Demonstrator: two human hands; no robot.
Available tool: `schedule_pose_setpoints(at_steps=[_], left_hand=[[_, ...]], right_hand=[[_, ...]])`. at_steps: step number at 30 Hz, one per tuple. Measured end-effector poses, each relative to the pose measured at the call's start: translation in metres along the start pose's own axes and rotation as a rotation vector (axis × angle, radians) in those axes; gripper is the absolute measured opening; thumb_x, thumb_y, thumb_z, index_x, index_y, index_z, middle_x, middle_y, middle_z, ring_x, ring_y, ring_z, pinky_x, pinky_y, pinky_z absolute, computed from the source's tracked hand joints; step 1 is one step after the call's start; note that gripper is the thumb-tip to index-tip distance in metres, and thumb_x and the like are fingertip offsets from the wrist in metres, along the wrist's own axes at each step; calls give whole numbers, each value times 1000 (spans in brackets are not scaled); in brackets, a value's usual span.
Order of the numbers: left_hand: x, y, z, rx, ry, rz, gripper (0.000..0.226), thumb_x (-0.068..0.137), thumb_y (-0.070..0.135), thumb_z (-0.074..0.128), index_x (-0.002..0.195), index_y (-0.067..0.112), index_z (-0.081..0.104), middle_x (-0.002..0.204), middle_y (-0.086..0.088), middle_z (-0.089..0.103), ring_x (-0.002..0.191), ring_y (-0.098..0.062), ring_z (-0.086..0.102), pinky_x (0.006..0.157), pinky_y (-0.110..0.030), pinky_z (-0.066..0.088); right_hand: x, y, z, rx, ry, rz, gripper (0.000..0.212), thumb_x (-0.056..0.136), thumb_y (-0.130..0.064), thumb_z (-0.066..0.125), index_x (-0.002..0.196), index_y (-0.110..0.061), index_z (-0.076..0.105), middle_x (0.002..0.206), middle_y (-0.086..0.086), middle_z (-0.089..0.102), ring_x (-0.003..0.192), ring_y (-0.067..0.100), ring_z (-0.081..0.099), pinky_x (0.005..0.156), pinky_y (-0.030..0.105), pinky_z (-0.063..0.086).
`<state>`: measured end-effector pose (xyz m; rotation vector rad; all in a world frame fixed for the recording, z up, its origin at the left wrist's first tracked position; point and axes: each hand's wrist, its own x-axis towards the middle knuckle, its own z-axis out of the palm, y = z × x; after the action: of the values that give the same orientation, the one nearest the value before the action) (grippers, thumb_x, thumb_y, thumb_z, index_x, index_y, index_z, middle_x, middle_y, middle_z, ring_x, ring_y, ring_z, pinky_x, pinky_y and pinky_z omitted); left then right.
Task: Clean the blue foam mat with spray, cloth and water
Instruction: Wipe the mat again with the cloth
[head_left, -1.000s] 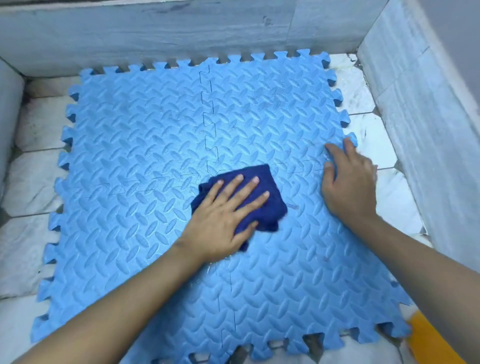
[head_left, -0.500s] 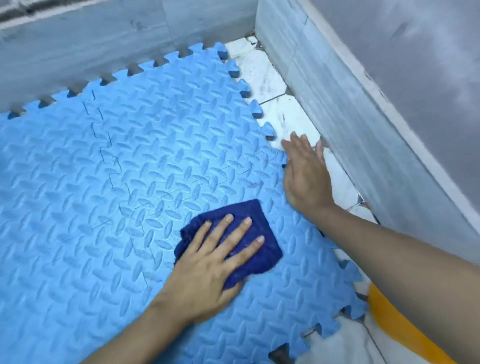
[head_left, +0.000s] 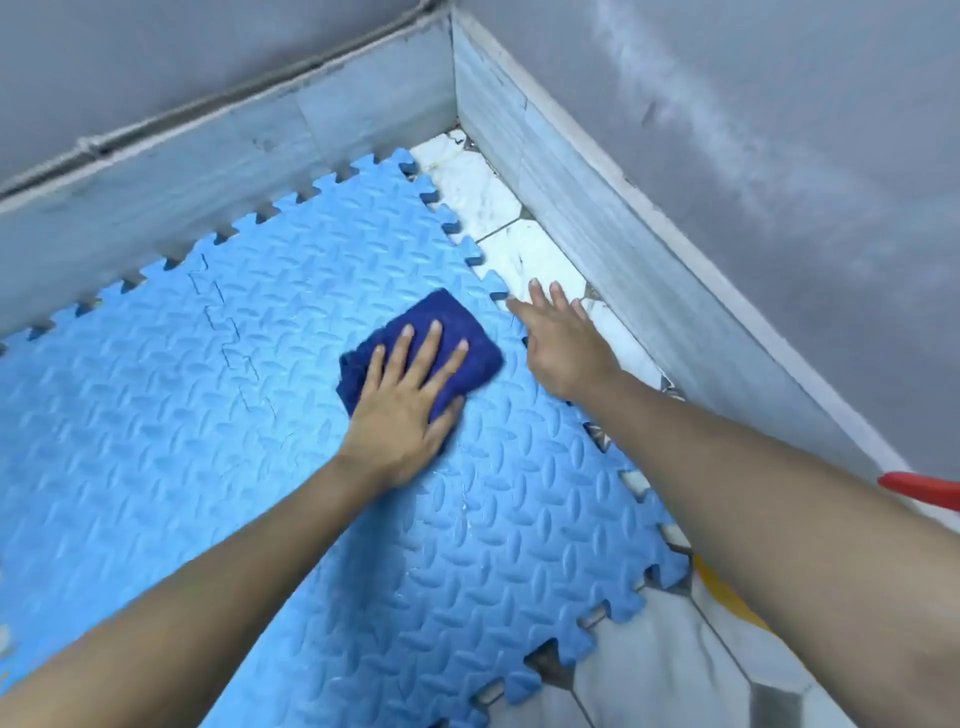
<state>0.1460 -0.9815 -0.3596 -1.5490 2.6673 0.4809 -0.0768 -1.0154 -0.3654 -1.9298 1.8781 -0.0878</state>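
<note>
Flat hand on cloth, mat in a tiled corner

Left hand (head_left: 400, 410), fingers straight, presses the folded navy cloth (head_left: 447, 332) onto the embossed blue foam mat (head_left: 208, 415); right hand (head_left: 563, 343), fingers spread, rests at its toothed edge beside white floor tiles (head_left: 524, 254).

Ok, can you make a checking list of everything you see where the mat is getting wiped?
Surface: white marble floor tiles, stained near the corner.
Job's things: blue interlocking foam mat flat on the floor, wet sheen near the middle; folded dark blue cloth on the mat.
Clutter: red plastic object and yellow object at right, both partly hidden.
Grips: left hand presses flat on the cloth; right hand rests flat at the mat's right edge.
Cables: nothing seen.
Surroundings: grey tiled walls meeting in a corner.
</note>
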Motion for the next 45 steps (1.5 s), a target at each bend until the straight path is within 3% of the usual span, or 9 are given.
schedule_pose_setpoints(at_steps=[3,5,10,14,19,23,31,38,45], left_hand=[[-111,44,21,143,-108,293,63,95,52,33,152,33,16,161,0,13,148,-27,9,114,-49,13],[-127,49,30,212,-126,348,63,94,53,35,152,34,17,160,1,17,147,-26,16,113,-47,15],[-83,15,24,111,10,-54,60,95,55,17,152,38,12,161,9,4,148,-21,6,117,-39,-3],[-75,1,25,35,84,-241,65,91,56,15,152,36,14,161,4,6,148,-24,5,117,-45,0],[-72,4,32,5,140,-260,62,94,51,23,152,32,18,161,0,11,148,-26,7,117,-43,0],[-72,5,27,-30,153,-212,56,99,31,43,151,16,26,159,-10,19,146,-31,14,117,-46,12],[-78,22,5,-257,139,-220,54,99,10,43,150,8,27,160,-6,15,148,-21,12,119,-38,15],[-96,121,-8,-253,147,199,59,93,5,53,148,8,31,158,-7,19,146,-20,18,117,-29,14],[-138,206,42,-193,-38,508,63,98,0,36,152,11,7,159,-5,-5,148,-17,-1,113,-18,-12]], right_hand=[[6,6,-20,-103,-160,-12,66,97,-1,33,155,-29,18,165,6,2,151,29,0,120,48,4],[-4,-2,-20,-108,-90,1,64,98,-2,35,155,-26,19,164,8,6,151,30,2,121,47,7],[-117,-27,20,111,113,214,57,104,-19,33,156,-11,9,164,11,4,151,26,1,121,38,4],[-186,-7,27,52,-78,129,60,107,-29,27,156,-11,-1,164,5,-10,150,21,-13,123,39,-1],[-183,3,22,51,-189,80,61,107,-28,29,156,-12,-4,164,3,-12,150,20,-15,122,33,-3],[-184,-1,8,28,-215,91,64,106,-35,32,156,-13,0,164,3,-9,151,20,-11,122,36,-1],[-194,-26,-79,39,120,44,67,104,-43,30,156,-7,7,165,7,0,151,22,-6,122,38,-2],[-220,-29,-161,13,458,7,67,104,-44,32,156,-7,9,165,8,4,151,22,-6,121,36,-2],[-252,-4,-179,-98,505,51,70,103,-49,28,156,-7,9,165,8,4,151,23,-5,121,37,-3]])
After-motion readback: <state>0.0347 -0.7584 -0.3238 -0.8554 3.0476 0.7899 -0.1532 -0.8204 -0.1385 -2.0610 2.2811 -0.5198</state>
